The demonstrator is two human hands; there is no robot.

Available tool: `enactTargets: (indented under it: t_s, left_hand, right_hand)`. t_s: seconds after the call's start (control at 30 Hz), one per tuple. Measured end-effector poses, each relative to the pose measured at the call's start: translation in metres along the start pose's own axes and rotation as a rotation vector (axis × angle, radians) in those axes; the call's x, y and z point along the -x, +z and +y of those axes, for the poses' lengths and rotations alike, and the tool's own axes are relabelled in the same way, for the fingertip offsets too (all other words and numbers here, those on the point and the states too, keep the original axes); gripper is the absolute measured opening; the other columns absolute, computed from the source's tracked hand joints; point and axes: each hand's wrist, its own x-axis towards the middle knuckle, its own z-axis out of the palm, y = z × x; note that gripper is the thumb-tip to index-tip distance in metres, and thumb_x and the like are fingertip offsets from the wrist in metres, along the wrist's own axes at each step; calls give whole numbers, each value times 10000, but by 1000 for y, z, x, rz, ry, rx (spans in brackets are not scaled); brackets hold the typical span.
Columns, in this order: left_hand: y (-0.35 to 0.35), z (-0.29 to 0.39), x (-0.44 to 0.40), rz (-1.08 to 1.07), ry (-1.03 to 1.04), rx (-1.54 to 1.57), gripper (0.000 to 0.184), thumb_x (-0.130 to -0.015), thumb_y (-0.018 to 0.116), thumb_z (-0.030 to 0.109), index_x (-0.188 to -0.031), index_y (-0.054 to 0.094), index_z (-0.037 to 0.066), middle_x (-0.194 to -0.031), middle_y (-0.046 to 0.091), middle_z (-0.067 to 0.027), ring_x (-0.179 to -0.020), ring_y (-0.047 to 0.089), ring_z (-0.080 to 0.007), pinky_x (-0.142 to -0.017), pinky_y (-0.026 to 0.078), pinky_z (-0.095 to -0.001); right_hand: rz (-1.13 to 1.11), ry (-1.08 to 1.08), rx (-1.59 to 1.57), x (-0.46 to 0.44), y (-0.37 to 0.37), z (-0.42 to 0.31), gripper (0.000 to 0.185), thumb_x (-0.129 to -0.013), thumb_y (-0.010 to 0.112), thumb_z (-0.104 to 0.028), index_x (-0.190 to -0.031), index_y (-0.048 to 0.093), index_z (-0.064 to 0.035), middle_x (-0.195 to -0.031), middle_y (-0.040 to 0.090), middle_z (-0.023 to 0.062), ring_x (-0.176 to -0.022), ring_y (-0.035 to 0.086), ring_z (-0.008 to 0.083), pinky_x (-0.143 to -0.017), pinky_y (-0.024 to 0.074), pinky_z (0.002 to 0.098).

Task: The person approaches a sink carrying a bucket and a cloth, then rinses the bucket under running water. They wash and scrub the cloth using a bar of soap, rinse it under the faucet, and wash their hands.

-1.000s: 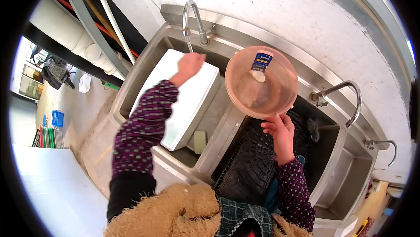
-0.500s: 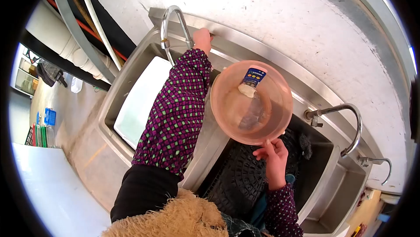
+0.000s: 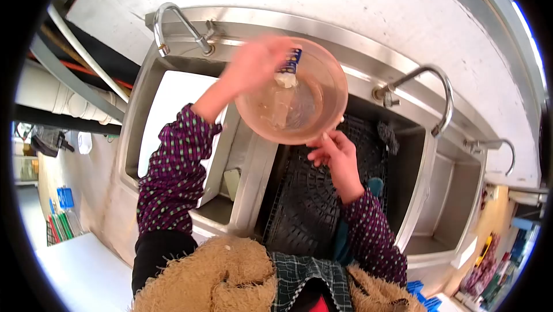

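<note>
A translucent pink plastic bowl (image 3: pixel 332 90) is held over the ledge between the two nearer sink basins, with shallow liquid in it. My right hand (image 3: pixel 340 162) pinches its near right rim between thumb and fingers. Inside the bowl lies a packet with a dark blue printed label (image 3: pixel 292 60) and a pale lump (image 3: pixel 286 80) beside the label. Over the bowl's far left rim is my left hand (image 3: pixel 256 67), next to the label and smeared by motion. Its fingers cannot be made out, nor whether they touch the packet.
A white board or box (image 3: pixel 173 104) stands in the left basin. Black perforated mats (image 3: pixel 314 191) and a dark scrubber (image 3: pixel 387 137) are in the middle basin. Curved taps rise behind: a left tap (image 3: pixel 173 12), a middle tap (image 3: pixel 443 90) and a right tap (image 3: pixel 507 145).
My left hand has left the base of the left tap and come over the bowl. In the view, the bowl and my right hand sit further left and higher; the camera has turned.
</note>
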Motion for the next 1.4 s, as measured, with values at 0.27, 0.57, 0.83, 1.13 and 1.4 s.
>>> enactTargets:
  t_s: [0.27, 0.57, 0.83, 1.13, 1.4]
  left_hand:
    - [87, -87, 38, -786, 179, -455, 188, -749, 638, 204, -801, 701, 35, -765, 652, -210, -747, 657, -344, -688, 518, -432]
    - [43, 5, 15, -16, 45, -681, 149, -800, 596, 177, -792, 680, 55, -720, 656, -127, -730, 636, -314, -685, 502, -436]
    - [43, 91, 42, 421, 505, -594, 47, -755, 617, 72, -794, 642, 65, -815, 639, -77, -804, 605, -302, -780, 458, -441]
    - [159, 209, 135, -390, 347, 138, 417, -710, 773, 338, -988, 651, 53, -992, 636, -144, -918, 609, -285, -790, 476, -387]
    - [186, 209, 164, -303, 276, 608, 302, -749, 640, 66, -1046, 642, 9, -1072, 626, -180, -1012, 603, -368, -856, 483, -415]
  right_hand:
    - [-103, 68, -44, 41, -13, 11, 441, -996, 487, -367, -1169, 534, 35, -968, 678, 142, -739, 665, 181, -626, 521, 280]
    - [-33, -66, -510, 44, -31, -27, 666, -1005, 315, -522, -1338, 417, 46, -1253, 562, 229, -1064, 593, 294, -887, 484, 414]
    - [-48, -113, -582, 32, -26, -49, 668, -1014, 278, -513, -1317, 408, 68, -1181, 582, 232, -1010, 601, 301, -848, 500, 406]
    - [220, -237, -487, -31, -57, -81, 629, -984, 402, -493, -1311, 395, 44, -1163, 536, 223, -971, 592, 308, -798, 499, 416]
    - [329, -93, -124, -68, -50, -47, 426, -940, 542, -330, -1179, 492, 19, -1005, 577, 162, -772, 637, 261, -602, 536, 365]
